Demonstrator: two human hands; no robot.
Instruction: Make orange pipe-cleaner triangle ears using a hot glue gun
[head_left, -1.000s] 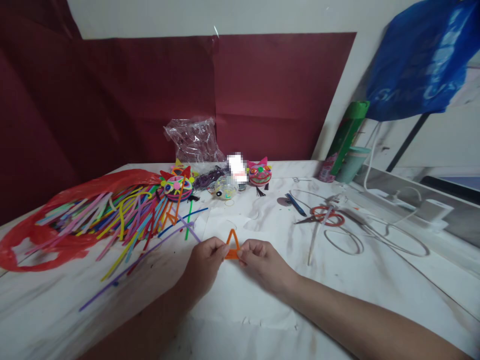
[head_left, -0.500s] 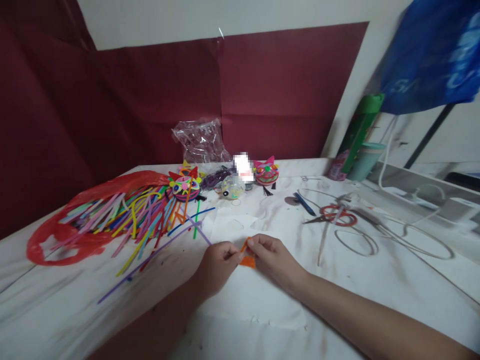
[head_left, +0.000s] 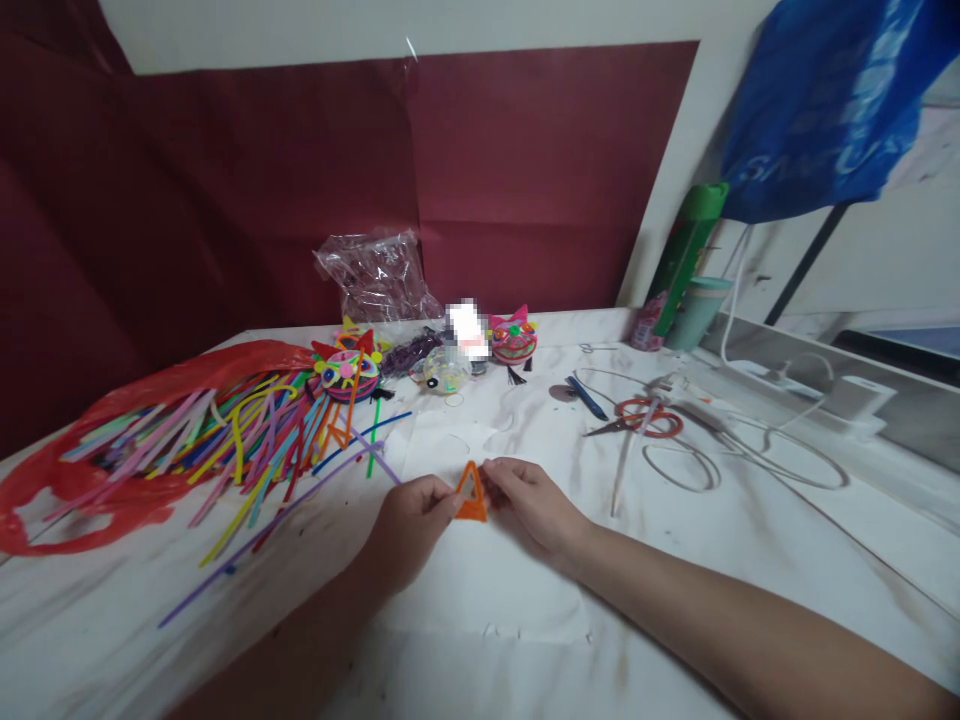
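An orange triangle (head_left: 472,509), bent from fuzzy stem, stands between my two hands above a white paper sheet (head_left: 495,590). My left hand (head_left: 416,520) pinches its left side between thumb and index finger. At its right side is my right hand (head_left: 529,500), fingers curled close together beside the triangle's edge; whether its fingertips touch the orange piece is hard to make out. A purple stem (head_left: 277,522) lies to the left of my left hand.
Colourful stems (head_left: 187,430) spill from a red bag (head_left: 150,505) at left. Two decorated cat-like faces (head_left: 346,372) (head_left: 514,340) sit at the back. Red-handled scissors (head_left: 651,418), a blue cutter (head_left: 587,397) and looped cables (head_left: 780,470) lie at right.
The view has shifted, moving the scene left. The orange piece now shows as an open triangle, and my right hand's fingers have drawn back from its top to its right side.
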